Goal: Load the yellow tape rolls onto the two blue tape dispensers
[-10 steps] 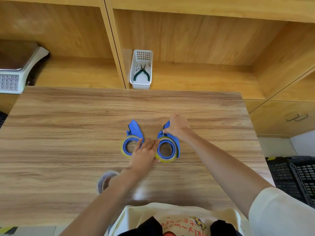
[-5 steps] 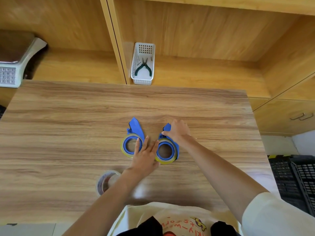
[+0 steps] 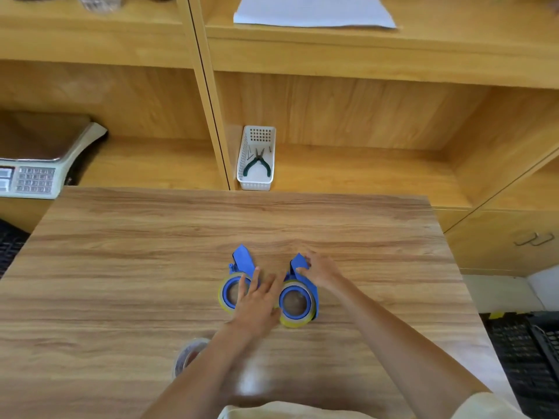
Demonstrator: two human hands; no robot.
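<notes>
Two dispensers (image 3: 298, 293) loaded side by side on worktop (image 3: 121, 267); left hand (image 3: 257, 300) flat, fingers released; right hand (image 3: 317, 270) pinching right handle. Best kept steady, tape seated fully.

Shop packing bench: scale (image 3: 45, 164), pliers (image 3: 257, 164)

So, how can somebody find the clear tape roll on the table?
On the wooden table, look at the near edge, beside the left forearm. The clear tape roll lies there alone, partly hidden by that arm. Unlike the two yellow rolls farther back, it sits on no blue dispenser.
</notes>
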